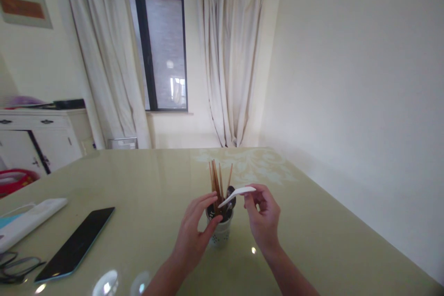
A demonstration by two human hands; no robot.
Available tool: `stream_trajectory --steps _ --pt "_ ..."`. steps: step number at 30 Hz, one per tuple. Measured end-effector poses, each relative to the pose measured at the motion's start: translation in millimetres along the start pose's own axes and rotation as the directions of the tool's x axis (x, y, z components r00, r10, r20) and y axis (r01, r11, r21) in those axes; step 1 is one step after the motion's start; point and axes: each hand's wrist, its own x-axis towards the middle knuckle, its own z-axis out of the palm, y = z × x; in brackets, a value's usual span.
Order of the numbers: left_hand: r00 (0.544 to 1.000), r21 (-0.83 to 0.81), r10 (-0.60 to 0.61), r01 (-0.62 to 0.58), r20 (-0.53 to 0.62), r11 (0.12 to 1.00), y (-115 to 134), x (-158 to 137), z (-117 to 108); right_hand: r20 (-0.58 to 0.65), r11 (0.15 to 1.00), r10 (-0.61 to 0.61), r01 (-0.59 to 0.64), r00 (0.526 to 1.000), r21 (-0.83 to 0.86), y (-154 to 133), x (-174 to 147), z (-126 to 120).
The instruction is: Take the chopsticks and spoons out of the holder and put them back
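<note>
A light utensil holder (220,236) with small holes stands upright on the table, with wooden chopsticks (215,180) and dark spoons (231,196) in it. My right hand (262,215) pinches a white spoon (236,194) by its upper end, its other end slanting down to the left above the holder's mouth. My left hand (196,226) is at the left of the holder's rim, fingers curved and apart from the thumb. Its fingertips are close to the chopsticks and the thumb is by the front rim; whether they press on either I cannot tell.
To the left on the glossy green table (149,194) lie a dark tablet-like slab (78,243), a white power strip-like bar (33,222) and eyeglasses (21,266). A wall (364,101) runs along the table's right edge. A white cabinet (55,136) stands beyond on the left.
</note>
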Motion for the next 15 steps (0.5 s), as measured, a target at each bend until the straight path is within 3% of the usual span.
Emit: stream_trajectory --steps 7,12,15 --pt "0.971 -0.19 -0.224 0.237 0.085 0.953 -6.0 -5.8 7.7 0.107 0.962 -0.161 0.181 0.981 -0.207 -5.1 -0.6 -1.1" --pt "0.871 -0.297 -0.409 0.48 0.271 0.826 -5.0 -9.2 13.7 0.233 0.886 -0.285 0.349 0.93 -0.306 -6.1 -6.0 0.9" --pt "0.876 -0.309 -0.396 0.47 0.275 0.827 -3.7 -8.7 15.0 0.288 0.844 -0.33 0.418 0.899 -0.336 -1.6 -6.6 1.6"
